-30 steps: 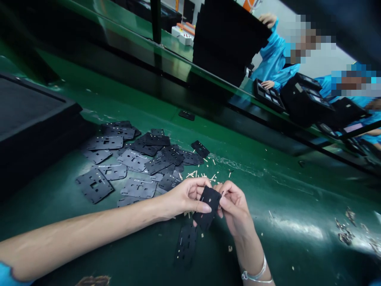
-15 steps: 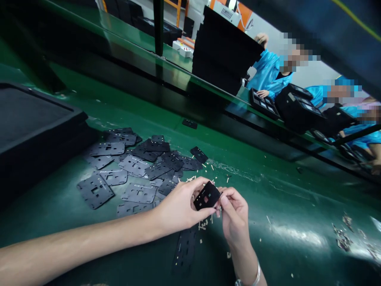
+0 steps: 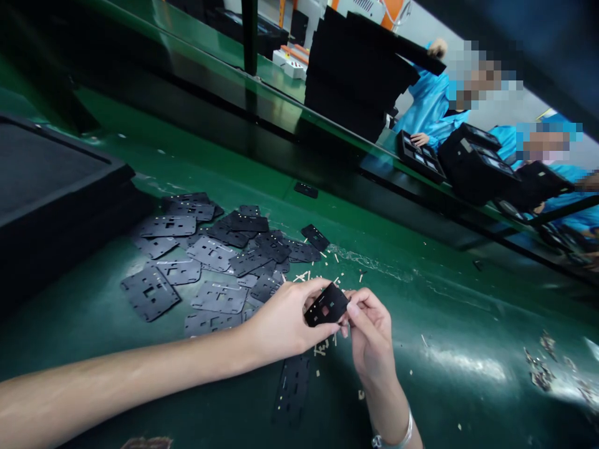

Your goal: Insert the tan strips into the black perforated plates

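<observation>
A small black plate with cut-out holes [image 3: 326,305] is gripped along its edges by my left hand [image 3: 294,315], thumb below and fingers above. My right hand [image 3: 369,321] pinches at the plate's right corner, thumb against fingertips; whether a small piece sits in that pinch is too small to tell. Left of my hands lies a loose heap of similar black plates [image 3: 218,296], overlapping one another. One more plate [image 3: 291,390] lies on the green bench below my left wrist. Small pale scraps [image 3: 321,349] are scattered under and around my hands.
A stack of black trays [image 3: 60,181] stands at the left. Dark crumpled scraps [image 3: 538,368] lie on the green bench [image 3: 449,324] at the right. Beyond a dark rail, a co-worker in blue [image 3: 428,106] handles a tall stack of black trays [image 3: 355,75]; others sit farther right.
The view has shifted slightly. My hands stay at the plate, with my right fingers a little changed at its corner. The co-worker's raised hand has moved right with a top tray of the tall stack.
</observation>
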{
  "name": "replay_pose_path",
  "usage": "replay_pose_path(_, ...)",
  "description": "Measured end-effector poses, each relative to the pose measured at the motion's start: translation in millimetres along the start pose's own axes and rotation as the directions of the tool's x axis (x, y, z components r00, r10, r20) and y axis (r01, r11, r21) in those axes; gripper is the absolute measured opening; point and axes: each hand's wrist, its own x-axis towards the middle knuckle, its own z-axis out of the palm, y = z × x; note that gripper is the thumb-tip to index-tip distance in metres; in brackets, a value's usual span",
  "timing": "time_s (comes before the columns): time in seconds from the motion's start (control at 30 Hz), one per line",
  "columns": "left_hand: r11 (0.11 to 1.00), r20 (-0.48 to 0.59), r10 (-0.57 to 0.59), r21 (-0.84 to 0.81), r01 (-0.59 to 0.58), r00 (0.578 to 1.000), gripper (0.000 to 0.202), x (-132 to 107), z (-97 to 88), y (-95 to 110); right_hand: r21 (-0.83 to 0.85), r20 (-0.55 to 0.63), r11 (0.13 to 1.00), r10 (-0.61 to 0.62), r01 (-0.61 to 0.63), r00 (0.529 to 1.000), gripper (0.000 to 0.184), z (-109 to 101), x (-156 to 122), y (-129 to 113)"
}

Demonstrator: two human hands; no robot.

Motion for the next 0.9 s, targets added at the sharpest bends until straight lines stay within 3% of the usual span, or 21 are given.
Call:
replay_pose_path(0.33, 0.966, -0.119, 0.191, 0.199, -0.165, 0.974, 0.047, -5.2, 1.7, -5.7, 0.137, 0.053, 0.991, -0.012, 0.005, 0.998, 0.011, 2.9, -2.0, 1.9)
replay_pose_path(0.7, 0.929, -0.14, 0.209, 0.339, -0.152, 0.968, 0.046, -5.9, 0.7, -4.3, 0.058, 0.027, 0.997, -0.048, 0.047, 0.998, 0.009, 3.4, -2.2, 2.8)
replay_pose_path(0.9, 0.819, -0.116, 0.397, 0.492, -0.294, 0.911, 0.046, -4.5, -2.0, -6.9, 0.083, 0.12, 0.996, 0.006, -0.016, 0.993, 0.013, -1.7, 0.9, 0.3)
